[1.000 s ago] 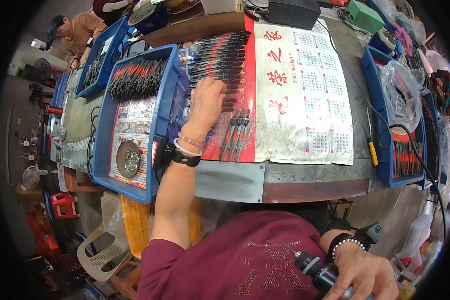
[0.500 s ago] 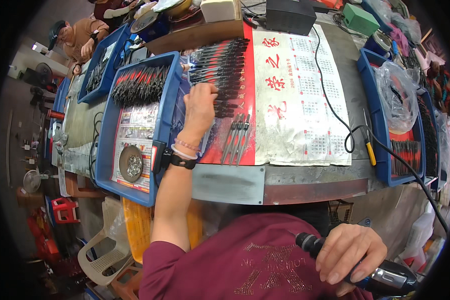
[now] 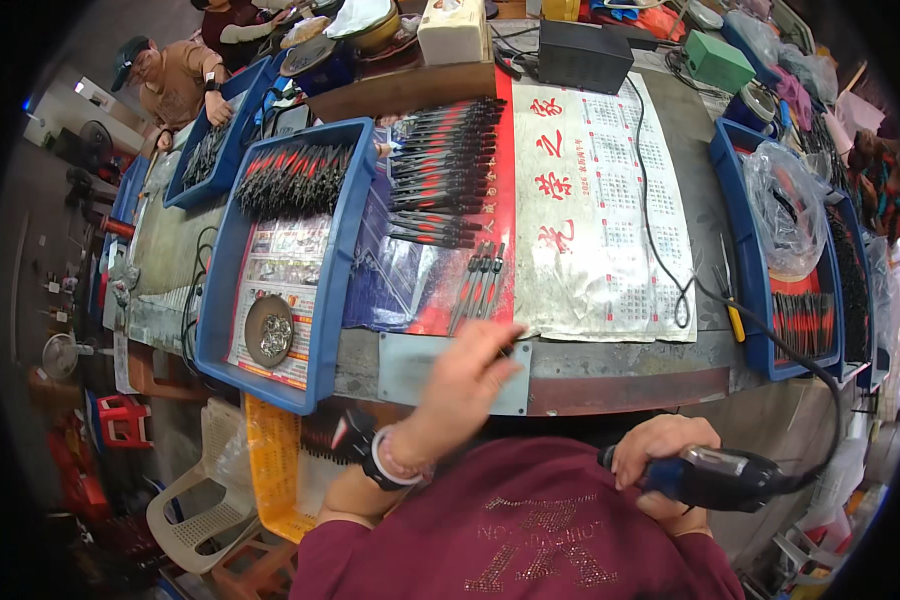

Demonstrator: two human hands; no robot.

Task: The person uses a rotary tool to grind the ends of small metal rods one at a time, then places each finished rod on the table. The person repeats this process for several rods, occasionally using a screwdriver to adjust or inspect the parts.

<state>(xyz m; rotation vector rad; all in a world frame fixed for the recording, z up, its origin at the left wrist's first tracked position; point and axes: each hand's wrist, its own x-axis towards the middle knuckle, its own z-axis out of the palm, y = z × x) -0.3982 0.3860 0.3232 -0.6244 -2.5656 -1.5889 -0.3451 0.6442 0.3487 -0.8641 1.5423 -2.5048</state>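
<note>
Dish [image 3: 254, 325] sits in left tray [image 3: 341, 250]. Part rows [image 3: 440, 160] lie right of it; hand tool [image 3: 736, 322] lies beside right tray [image 3: 760, 340].

The right hand [image 3: 665, 440] is curled in a grip; left of it and farther forward, the blurred left hand [image 3: 462, 378] slants rightward, thumb [image 3: 502, 372] apart from fingers [image 3: 488, 340].

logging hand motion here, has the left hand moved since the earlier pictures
Yes: the left hand has moved nearer and slightly right, from the rows of red-and-black parts to the pale plate at the table's near edge.
</note>
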